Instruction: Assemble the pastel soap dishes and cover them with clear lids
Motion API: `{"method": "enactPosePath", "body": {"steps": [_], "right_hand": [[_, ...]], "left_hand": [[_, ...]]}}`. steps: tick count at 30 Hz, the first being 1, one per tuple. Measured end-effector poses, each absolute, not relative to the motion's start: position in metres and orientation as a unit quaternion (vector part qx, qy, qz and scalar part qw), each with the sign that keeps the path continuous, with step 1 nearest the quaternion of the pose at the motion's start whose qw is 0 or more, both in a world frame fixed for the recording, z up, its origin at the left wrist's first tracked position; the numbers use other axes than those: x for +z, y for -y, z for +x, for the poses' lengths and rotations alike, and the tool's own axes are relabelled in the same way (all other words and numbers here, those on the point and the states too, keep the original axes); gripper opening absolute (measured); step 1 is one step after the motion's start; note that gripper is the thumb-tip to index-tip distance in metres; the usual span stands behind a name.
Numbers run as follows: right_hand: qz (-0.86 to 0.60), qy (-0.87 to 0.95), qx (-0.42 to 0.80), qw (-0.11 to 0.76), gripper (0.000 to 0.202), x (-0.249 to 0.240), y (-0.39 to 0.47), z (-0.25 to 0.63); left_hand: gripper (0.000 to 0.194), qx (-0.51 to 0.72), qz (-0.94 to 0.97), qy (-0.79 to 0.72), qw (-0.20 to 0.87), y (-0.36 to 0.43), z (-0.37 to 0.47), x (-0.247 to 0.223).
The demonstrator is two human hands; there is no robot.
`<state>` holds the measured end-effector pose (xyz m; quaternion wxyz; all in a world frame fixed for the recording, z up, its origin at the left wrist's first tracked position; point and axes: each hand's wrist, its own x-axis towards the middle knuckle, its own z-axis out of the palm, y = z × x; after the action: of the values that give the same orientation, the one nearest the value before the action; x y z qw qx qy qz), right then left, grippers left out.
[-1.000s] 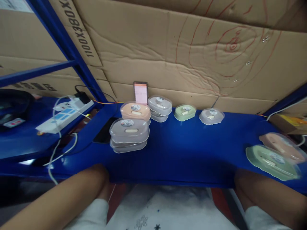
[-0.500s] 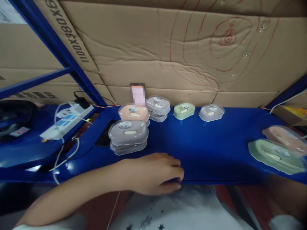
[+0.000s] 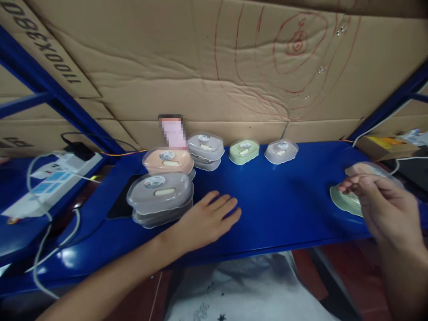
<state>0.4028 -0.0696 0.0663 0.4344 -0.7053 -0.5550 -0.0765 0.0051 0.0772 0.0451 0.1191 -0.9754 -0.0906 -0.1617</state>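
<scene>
I've got the R hand (image 3: 384, 205) nearest the right-end green box (image 3: 344, 203) — box is behind its curled fingers, L end poking out, long way mostly hid. Can't tell if they grip. L hand (image 3: 207, 218) spread, nothing seen in it — by gray stack (image 3: 160, 196).

A blue tabletop (image 3: 270, 200) carries clear-lidded boxes (image 3: 244, 154) — grey, peach, green — and a flat black item (image 3: 117, 203).

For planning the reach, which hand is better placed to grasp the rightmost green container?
Probably the right hand: it partly covers that green container in view, while the left hand is by the front grey stack.
</scene>
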Motion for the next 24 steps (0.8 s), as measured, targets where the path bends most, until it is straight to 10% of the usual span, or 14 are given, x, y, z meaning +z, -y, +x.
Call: {"method": "enactPosePath", "body": {"steps": [8, 24], "right_hand": [[-0.734, 0.636, -0.195, 0.138, 0.073, 0.009, 0.095, 0.489], [-0.462, 0.878, 0.038, 0.12, 0.059, 0.046, -0.089, 0.363]], "left_hand": [[0.039, -0.201, -0.886, 0.381, 0.168, -0.096, -0.107, 0.09], [0.039, -0.084, -0.963, 0.242, 0.088, -0.097, 0.024, 0.058]]}}
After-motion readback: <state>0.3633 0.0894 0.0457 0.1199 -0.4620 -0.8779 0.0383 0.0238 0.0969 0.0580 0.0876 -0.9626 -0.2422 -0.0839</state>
